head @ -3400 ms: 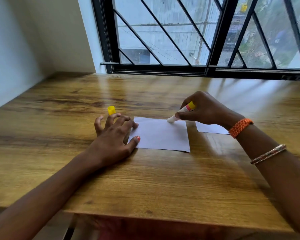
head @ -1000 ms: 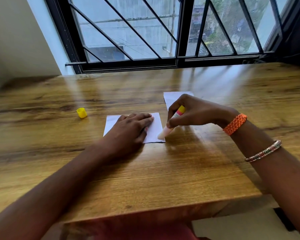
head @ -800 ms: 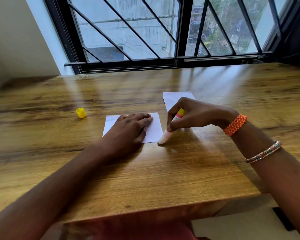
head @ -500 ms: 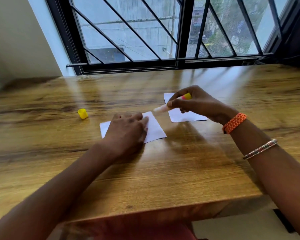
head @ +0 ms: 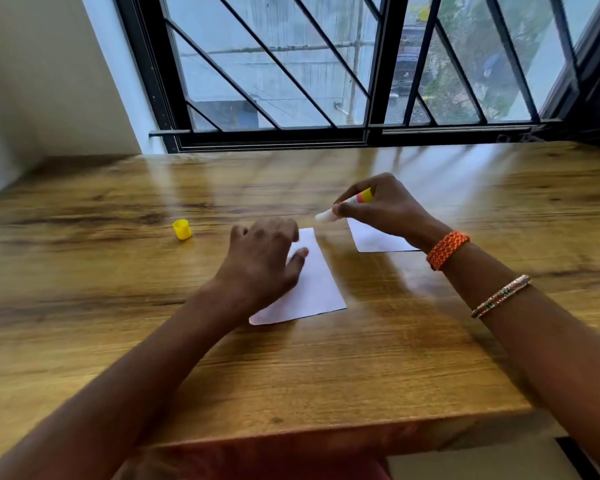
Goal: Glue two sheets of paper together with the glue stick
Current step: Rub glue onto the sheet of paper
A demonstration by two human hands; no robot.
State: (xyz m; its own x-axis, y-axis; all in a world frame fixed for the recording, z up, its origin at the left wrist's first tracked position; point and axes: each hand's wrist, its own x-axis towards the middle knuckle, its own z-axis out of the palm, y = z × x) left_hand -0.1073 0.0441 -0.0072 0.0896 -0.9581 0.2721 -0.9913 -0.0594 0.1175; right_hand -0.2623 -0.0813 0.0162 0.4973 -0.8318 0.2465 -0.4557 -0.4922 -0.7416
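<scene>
White near sheet [head: 317,289] under flat left hand [head: 260,265]; right hand [head: 385,206] pinches glue stick [head: 347,206] above far sheet [head: 374,239].

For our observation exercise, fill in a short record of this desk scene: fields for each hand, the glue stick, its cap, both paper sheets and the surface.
left hand: rests on the near sheet, fingers loosely bent
right hand: grips the glue stick, raised
glue stick: uncapped, white tip pointing left, off the paper
yellow cap: stands alone on the table, left of the sheets
near sheet: flat, partly under the left hand
far sheet: flat, apart from the near sheet, partly behind the right hand
table: wooden, by a barred window
</scene>
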